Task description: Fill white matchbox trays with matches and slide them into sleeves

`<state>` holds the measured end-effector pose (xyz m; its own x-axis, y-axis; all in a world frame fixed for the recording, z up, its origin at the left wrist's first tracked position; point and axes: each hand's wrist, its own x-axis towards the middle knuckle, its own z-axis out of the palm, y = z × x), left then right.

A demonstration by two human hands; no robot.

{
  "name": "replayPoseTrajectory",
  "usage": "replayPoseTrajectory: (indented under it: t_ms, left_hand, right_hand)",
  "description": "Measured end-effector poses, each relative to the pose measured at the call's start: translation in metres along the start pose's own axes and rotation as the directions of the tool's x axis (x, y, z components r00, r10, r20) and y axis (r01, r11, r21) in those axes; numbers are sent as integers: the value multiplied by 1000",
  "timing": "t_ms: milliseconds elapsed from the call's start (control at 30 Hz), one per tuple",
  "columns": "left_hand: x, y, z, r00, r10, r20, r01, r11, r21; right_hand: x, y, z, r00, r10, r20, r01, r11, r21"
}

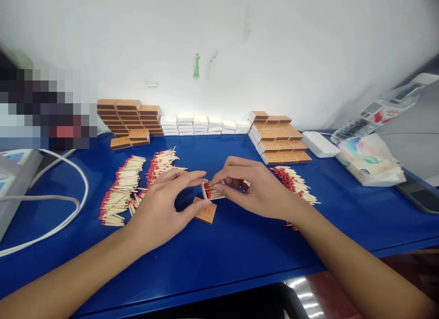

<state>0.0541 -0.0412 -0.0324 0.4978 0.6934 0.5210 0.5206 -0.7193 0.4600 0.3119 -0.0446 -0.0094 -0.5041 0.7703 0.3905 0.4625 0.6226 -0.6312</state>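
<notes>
A small white matchbox tray holding red-tipped matches is between my hands. My left hand curves around its left side, thumb at the near edge and fingertips at the far edge. Over the tray's right part, my right hand pinches a match with thumb and index finger, partly hiding the tray. An orange-brown matchbox sleeve lies flat just in front of the tray, below my left thumb. Loose match piles lie to the left, one partly behind my left hand, and another match pile lies beyond my right wrist.
Stacked brown matchboxes stand at the back left, and more matchbox stacks at the back right. White trays line the wall between them. A white cable loops at the left. A tissue pack and plastic bottle are at the right.
</notes>
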Motion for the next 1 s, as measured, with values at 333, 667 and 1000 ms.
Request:
replayPoseTrajectory:
  t_ms: [333,667,1000]
  left_hand:
    - [3,-1,-2,993,-121,11,121,990,-67]
    - [2,-2,-1,992,-122,-14,120,990,-72]
    - [9,-14,-5,965,-232,-123,220,970,-102]
  right_hand:
    - [4,1,7,999,37,-23,-36,999,23]
    - [2,2,6,995,84,-60,-83,996,28]
    - [-1,-25,17,965,188,181,-137,955,-263]
